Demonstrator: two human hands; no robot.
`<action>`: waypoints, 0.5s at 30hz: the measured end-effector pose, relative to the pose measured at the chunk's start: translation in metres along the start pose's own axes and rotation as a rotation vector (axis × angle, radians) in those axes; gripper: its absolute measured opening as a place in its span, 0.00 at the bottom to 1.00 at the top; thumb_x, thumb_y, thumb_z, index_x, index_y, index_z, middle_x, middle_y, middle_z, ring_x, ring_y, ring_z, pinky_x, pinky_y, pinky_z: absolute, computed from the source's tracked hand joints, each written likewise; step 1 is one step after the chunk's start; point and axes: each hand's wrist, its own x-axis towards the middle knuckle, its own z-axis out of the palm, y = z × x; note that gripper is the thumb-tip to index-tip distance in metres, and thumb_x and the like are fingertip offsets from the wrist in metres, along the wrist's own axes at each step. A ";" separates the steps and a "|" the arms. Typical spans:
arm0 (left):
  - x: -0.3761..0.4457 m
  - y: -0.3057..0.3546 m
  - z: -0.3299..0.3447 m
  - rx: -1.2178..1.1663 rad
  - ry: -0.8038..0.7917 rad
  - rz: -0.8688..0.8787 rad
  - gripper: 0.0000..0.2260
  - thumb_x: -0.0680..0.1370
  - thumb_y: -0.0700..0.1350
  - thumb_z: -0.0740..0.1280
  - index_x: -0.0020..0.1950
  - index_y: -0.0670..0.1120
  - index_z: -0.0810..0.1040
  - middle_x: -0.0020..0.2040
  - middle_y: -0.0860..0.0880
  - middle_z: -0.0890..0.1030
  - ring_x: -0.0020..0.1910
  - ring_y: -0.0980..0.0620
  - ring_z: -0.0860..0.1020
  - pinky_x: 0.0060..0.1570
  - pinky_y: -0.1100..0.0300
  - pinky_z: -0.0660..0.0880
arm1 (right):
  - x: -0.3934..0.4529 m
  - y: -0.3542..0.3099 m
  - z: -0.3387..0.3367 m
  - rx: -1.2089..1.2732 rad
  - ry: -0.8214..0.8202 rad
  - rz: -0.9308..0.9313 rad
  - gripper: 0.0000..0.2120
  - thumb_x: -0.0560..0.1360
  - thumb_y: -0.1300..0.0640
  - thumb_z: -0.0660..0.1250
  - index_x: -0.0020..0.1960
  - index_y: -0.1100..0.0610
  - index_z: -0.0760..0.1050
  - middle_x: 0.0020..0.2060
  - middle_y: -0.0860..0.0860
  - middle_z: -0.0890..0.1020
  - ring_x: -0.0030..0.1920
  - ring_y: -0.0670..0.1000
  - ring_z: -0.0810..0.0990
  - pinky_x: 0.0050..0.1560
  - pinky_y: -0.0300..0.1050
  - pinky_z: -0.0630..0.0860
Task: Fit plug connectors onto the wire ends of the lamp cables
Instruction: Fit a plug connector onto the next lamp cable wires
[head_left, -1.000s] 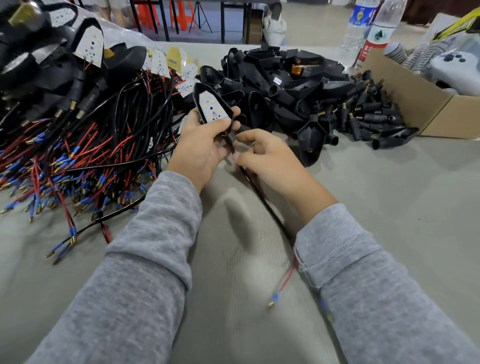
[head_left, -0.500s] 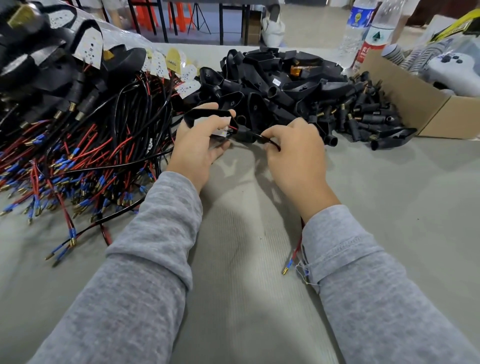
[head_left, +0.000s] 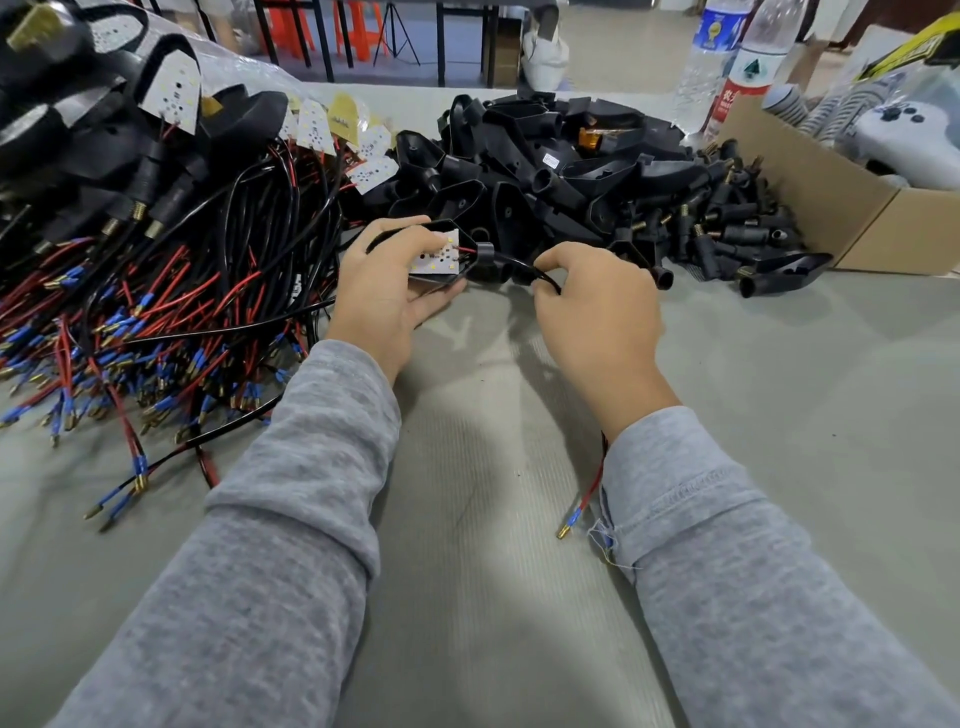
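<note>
The left hand (head_left: 387, 291) grips a black lamp housing (head_left: 441, 254), fingers curled over its top and thumb beneath, so that the white LED board (head_left: 439, 255) faces up. A second ago the housing stood upright with the board facing the camera; now it lies tipped flat and has moved toward the far middle of the worktop (head_left: 779, 389). The right hand (head_left: 597, 306) pinches the black cable (head_left: 524, 267) just beside the housing's stem, fingers curled round it, having turned knuckles-up from its earlier side-on hold. The cable runs under the right wrist, and its red wire end (head_left: 576, 512) with a blue sleeve and brass tip lies beside the right cuff, nearer the sleeve than it was.

This looks like drawing the cable through the stem so the lamp seats; the wire end itself carries no plug connector yet, by my judgement.

Along the left edge lies a heap of finished lamps with red and blue wire ends (head_left: 130, 332). Loose black housings and stems (head_left: 571, 176) are piled at the far middle, with a cardboard box (head_left: 831, 208) at the far right corner.
</note>
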 end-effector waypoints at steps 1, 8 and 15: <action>0.000 0.000 0.000 -0.014 0.010 0.004 0.07 0.73 0.33 0.69 0.43 0.44 0.78 0.40 0.43 0.82 0.38 0.45 0.83 0.40 0.54 0.80 | 0.000 0.000 0.000 0.019 -0.012 -0.004 0.10 0.79 0.56 0.62 0.58 0.48 0.79 0.36 0.46 0.80 0.43 0.56 0.79 0.55 0.49 0.74; 0.000 0.001 0.001 -0.074 0.065 0.077 0.07 0.75 0.32 0.67 0.44 0.43 0.74 0.48 0.40 0.78 0.48 0.42 0.81 0.45 0.49 0.82 | 0.001 -0.004 0.006 0.013 -0.110 -0.130 0.25 0.78 0.50 0.64 0.74 0.46 0.66 0.74 0.56 0.65 0.67 0.56 0.70 0.67 0.54 0.64; -0.004 -0.004 0.001 0.132 -0.101 0.003 0.06 0.75 0.38 0.70 0.42 0.47 0.76 0.42 0.48 0.82 0.40 0.51 0.83 0.38 0.58 0.79 | 0.001 -0.003 0.008 0.313 -0.002 -0.094 0.17 0.78 0.55 0.65 0.67 0.53 0.73 0.64 0.48 0.72 0.50 0.38 0.76 0.58 0.40 0.71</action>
